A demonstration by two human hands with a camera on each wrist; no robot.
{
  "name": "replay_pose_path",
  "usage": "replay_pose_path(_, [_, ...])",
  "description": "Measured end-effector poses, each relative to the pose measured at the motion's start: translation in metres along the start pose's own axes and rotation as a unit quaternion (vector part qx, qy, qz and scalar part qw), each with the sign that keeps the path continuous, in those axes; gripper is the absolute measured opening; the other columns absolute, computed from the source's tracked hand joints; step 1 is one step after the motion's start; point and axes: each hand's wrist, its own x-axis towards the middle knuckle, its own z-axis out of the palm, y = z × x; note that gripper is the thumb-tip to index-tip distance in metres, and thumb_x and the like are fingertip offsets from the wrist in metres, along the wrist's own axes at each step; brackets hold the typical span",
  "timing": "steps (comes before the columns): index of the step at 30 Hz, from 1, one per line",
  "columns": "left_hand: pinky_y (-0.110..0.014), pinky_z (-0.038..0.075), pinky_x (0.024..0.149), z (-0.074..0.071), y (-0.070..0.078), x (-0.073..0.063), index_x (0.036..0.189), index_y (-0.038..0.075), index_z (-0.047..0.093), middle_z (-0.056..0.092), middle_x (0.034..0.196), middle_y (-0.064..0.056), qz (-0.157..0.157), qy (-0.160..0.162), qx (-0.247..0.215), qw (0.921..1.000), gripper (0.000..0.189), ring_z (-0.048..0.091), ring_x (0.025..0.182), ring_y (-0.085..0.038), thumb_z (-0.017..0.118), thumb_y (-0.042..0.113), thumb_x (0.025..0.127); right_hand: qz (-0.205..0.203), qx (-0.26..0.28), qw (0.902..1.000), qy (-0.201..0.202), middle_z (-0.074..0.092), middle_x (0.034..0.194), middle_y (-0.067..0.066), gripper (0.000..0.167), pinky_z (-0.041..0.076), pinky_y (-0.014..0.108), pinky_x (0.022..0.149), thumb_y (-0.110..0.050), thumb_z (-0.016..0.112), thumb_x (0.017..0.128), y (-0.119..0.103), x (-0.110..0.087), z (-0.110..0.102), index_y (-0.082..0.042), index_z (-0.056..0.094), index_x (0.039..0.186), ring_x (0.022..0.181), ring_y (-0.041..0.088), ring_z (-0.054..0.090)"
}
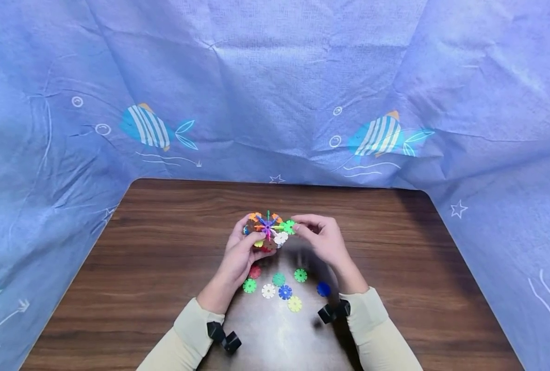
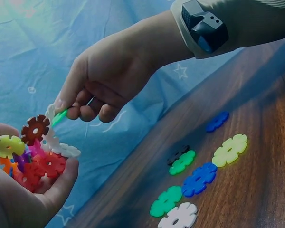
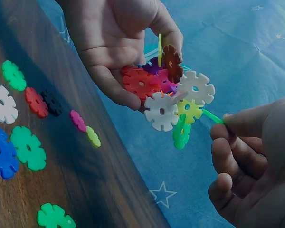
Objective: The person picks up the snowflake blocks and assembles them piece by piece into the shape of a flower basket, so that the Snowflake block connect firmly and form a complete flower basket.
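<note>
My left hand [image 1: 237, 253] holds a cluster of interlocked snowflake discs [image 1: 267, 227] above the table, its fingers and thumb curled about the near and left sides. Purple, orange, red, brown, white and yellow discs show in the cluster. On its right side my right hand [image 1: 325, 238] pinches a green snowflake disc [image 1: 288, 226] between thumb and forefinger. Seen edge-on in the right wrist view, this green disc [image 3: 213, 117] meets the cluster next to a yellow disc [image 3: 188, 111]. How deep its slot sits cannot be told.
Loose discs lie on the brown wooden table [image 1: 163, 268] below the hands, among them a white disc [image 1: 268, 291], a blue disc [image 1: 323, 289], a yellow disc [image 1: 295, 304] and a red disc [image 1: 254, 272]. Behind the table hangs a blue fish-patterned cloth [image 1: 275, 103].
</note>
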Motion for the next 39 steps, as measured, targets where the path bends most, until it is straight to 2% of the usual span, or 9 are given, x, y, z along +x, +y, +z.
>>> replay_pose_path(3, [-0.048, 0.062, 0.082, 0.0, 0.001, -0.001, 0.156, 0.015, 0.028, 0.054, 0.141, -0.024, 0.004, 0.001, 0.008, 1.0, 0.07, 0.072, 0.095, -0.021, 0.059, 0.002, 0.095, 0.002, -0.011, 0.9999, -0.001, 0.072, 0.092, 0.031, 0.022, 0.051, 0.019, 0.064, 0.002, 0.07, 0.093, -0.001, 0.0, 0.001, 0.011, 0.072, 0.114, 0.072, 0.009, 0.064])
replay_pose_path(10, [-0.04, 0.062, 0.078, 0.003, -0.001, -0.002, 0.156, 0.015, 0.029, 0.064, 0.125, -0.02, 0.021, 0.004, 0.053, 0.9984, 0.07, 0.07, 0.093, -0.018, 0.06, 0.001, 0.096, -0.014, -0.03, 0.9994, 0.01, 0.074, 0.09, 0.027, 0.019, 0.05, 0.018, 0.061, 0.002, 0.073, 0.091, -0.004, -0.001, 0.002, 0.009, 0.075, 0.109, 0.069, 0.005, 0.061])
replay_pose_path(17, [-0.04, 0.063, 0.08, 0.002, -0.004, -0.001, 0.156, 0.016, 0.028, 0.061, 0.133, -0.024, 0.029, -0.001, 0.076, 0.9967, 0.072, 0.071, 0.095, -0.019, 0.062, 0.0, 0.094, -0.015, -0.042, 0.999, -0.008, 0.076, 0.095, 0.024, 0.017, 0.051, 0.018, 0.063, 0.003, 0.074, 0.091, -0.004, 0.0, 0.0, 0.009, 0.076, 0.107, 0.073, 0.016, 0.066])
replay_pose_path(24, [-0.036, 0.063, 0.083, 0.002, -0.006, -0.001, 0.158, 0.018, 0.026, 0.059, 0.134, -0.021, 0.041, -0.009, 0.125, 0.9913, 0.077, 0.068, 0.1, -0.018, 0.064, 0.0, 0.094, -0.023, -0.074, 0.9969, -0.011, 0.077, 0.09, 0.022, 0.015, 0.048, 0.018, 0.059, 0.004, 0.074, 0.089, -0.005, -0.002, -0.001, 0.007, 0.077, 0.103, 0.067, 0.009, 0.06])
replay_pose_path(28, [-0.03, 0.061, 0.083, 0.003, -0.006, -0.001, 0.157, 0.016, 0.027, 0.06, 0.132, -0.023, 0.061, -0.02, 0.134, 0.9889, 0.077, 0.067, 0.103, -0.018, 0.063, -0.003, 0.092, -0.023, -0.089, 0.9958, -0.007, 0.076, 0.088, 0.022, 0.014, 0.046, 0.018, 0.057, 0.005, 0.074, 0.088, -0.002, -0.001, 0.0, 0.007, 0.077, 0.102, 0.065, 0.013, 0.059])
replay_pose_path(31, [-0.029, 0.061, 0.082, 0.003, -0.007, 0.0, 0.157, 0.017, 0.027, 0.06, 0.13, -0.022, 0.062, -0.019, 0.141, 0.9879, 0.077, 0.066, 0.101, -0.018, 0.063, -0.003, 0.092, -0.02, -0.097, 0.9951, -0.005, 0.076, 0.084, 0.021, 0.014, 0.044, 0.018, 0.055, 0.004, 0.075, 0.089, 0.01, 0.002, 0.001, 0.005, 0.078, 0.102, 0.064, 0.016, 0.058])
replay_pose_path(34, [-0.033, 0.062, 0.079, 0.003, -0.007, 0.0, 0.158, 0.017, 0.025, 0.062, 0.13, -0.022, 0.046, -0.009, 0.126, 0.9909, 0.077, 0.069, 0.096, -0.017, 0.064, 0.0, 0.094, -0.017, -0.087, 0.996, -0.008, 0.076, 0.084, 0.02, 0.016, 0.046, 0.019, 0.055, 0.002, 0.075, 0.089, 0.024, 0.005, 0.001, 0.005, 0.077, 0.105, 0.064, 0.014, 0.061])
replay_pose_path(37, [-0.038, 0.063, 0.078, 0.004, -0.005, 0.0, 0.156, 0.016, 0.022, 0.064, 0.128, -0.021, 0.023, 0.004, 0.077, 0.9967, 0.075, 0.072, 0.091, -0.018, 0.066, 0.004, 0.096, 0.0, -0.05, 0.9988, -0.005, 0.076, 0.087, 0.021, 0.02, 0.051, 0.02, 0.058, -0.001, 0.076, 0.09, 0.033, 0.007, 0.001, 0.004, 0.076, 0.109, 0.067, 0.017, 0.067])
replay_pose_path(39, [-0.043, 0.063, 0.079, 0.005, -0.003, -0.001, 0.155, 0.016, 0.022, 0.065, 0.127, -0.019, 0.008, 0.01, 0.039, 0.9992, 0.072, 0.074, 0.091, -0.019, 0.066, 0.007, 0.098, 0.016, -0.026, 0.9995, 0.002, 0.076, 0.087, 0.021, 0.022, 0.054, 0.021, 0.06, -0.004, 0.077, 0.091, 0.035, 0.007, 0.002, 0.003, 0.076, 0.111, 0.07, 0.022, 0.071])
